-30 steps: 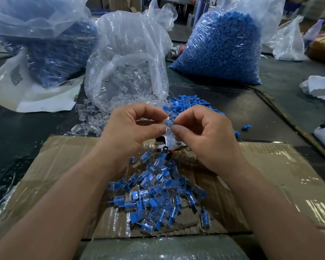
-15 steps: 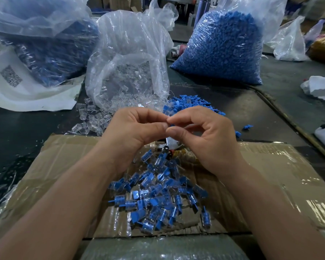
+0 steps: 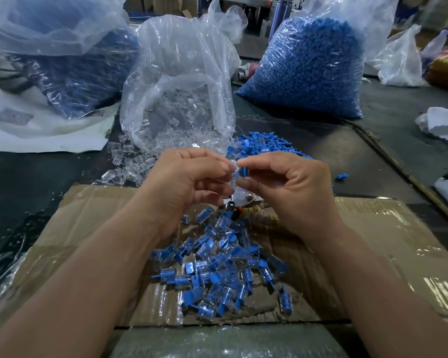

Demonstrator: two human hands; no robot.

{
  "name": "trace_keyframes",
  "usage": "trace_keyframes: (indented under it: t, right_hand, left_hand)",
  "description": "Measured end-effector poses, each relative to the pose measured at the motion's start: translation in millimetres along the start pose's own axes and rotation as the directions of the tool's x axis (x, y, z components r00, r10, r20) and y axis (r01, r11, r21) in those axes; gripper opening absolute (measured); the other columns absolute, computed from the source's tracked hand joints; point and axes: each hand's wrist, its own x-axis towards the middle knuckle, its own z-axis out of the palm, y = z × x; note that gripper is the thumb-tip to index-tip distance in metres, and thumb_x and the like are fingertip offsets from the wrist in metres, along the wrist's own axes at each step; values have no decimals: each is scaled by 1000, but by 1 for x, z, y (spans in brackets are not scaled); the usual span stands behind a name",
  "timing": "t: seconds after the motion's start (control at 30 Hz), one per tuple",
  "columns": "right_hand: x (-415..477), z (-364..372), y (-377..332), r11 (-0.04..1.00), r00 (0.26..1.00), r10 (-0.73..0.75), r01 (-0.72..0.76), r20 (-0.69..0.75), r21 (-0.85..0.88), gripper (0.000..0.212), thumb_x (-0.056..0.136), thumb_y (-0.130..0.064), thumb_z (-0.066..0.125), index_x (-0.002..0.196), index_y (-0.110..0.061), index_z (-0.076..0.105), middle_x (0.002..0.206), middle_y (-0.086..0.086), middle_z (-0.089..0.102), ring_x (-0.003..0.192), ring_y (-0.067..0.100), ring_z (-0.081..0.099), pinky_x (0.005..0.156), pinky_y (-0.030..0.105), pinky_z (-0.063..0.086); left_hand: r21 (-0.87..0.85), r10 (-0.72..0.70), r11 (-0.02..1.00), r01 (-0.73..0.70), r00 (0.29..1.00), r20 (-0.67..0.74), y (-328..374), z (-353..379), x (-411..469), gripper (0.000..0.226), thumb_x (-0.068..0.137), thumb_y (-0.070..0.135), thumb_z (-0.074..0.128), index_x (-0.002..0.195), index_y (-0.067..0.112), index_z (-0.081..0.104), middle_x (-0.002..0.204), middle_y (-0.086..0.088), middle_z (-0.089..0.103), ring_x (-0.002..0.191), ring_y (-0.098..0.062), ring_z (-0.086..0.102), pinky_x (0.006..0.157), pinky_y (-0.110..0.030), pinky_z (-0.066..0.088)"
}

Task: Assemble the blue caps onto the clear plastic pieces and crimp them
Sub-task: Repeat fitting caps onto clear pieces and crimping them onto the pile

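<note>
Both hands are raised a little above the flat brown cardboard sheet (image 3: 373, 228), and they meet at the fingertips. The left hand (image 3: 189, 182) has its fingers curled, and it pinches a small clear plastic piece (image 3: 230, 164) between the thumb and the first fingers. The right hand (image 3: 292, 187) is also curled, and it pinches a small blue plastic cap (image 3: 243, 171) between the thumb and the forefinger. The cap touches the clear piece, just at the place where the two hands come together. I cannot tell how deep the cap sits in the piece.

Directly below the hands, on the cardboard, lies a heap of finished clear pieces with blue caps (image 3: 217, 267). A small metal object (image 3: 230, 204) shows under the fingers, partly hidden. Behind the right hand there is a loose pile of blue caps (image 3: 264, 146) on the dark table (image 3: 334, 151), and behind the left hand are scattered loose clear pieces (image 3: 130, 164). They spill from an open transparent bag (image 3: 176, 73). Farther back stands a full bag of blue caps (image 3: 308, 71).
</note>
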Motion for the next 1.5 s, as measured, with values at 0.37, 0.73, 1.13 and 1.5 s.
trace_keyframes:
  t: [0.37,0.73,1.13,1.5]
  right_hand:
    - [0,2,4,999,999,3,-4,41,35,31,70,-7,75,100,-9,68,89,-1,69,81,5,67,75,20,53]
    - [-1,3,3,1000,999,-26,26,26,9,30,72,-8,74,99,-18,66,86,-11,67,81,3,66,75,18,53]
    - [-1,2,0,1000,997,-8,8,78,-1,29,70,-13,75,95,-22,65,82,-15,65,79,5,66,72,16,53]
    - [9,-48,15,774,659,601,-340,452,-534,69,46,-60,71,110,-46,52,104,-26,50,103,0,49,80,20,37]
  left_hand:
    - [101,30,994,-30,1000,3,1,2,-2,7,53,10,69,59,14,71,62,-9,68,52,-16,65,45,-18,49]
    - [121,37,992,-36,999,-2,0,3,-1,7,59,10,68,65,12,66,66,-10,70,57,-16,66,49,-19,52]
    - [172,74,983,-69,997,-20,-1,4,-1,13,74,-4,64,67,7,63,59,-8,67,50,-14,63,47,-20,51]
    - [50,119,992,-112,978,-169,-2,-4,4,7,65,8,66,71,7,62,61,-6,68,50,-12,62,45,-18,48]
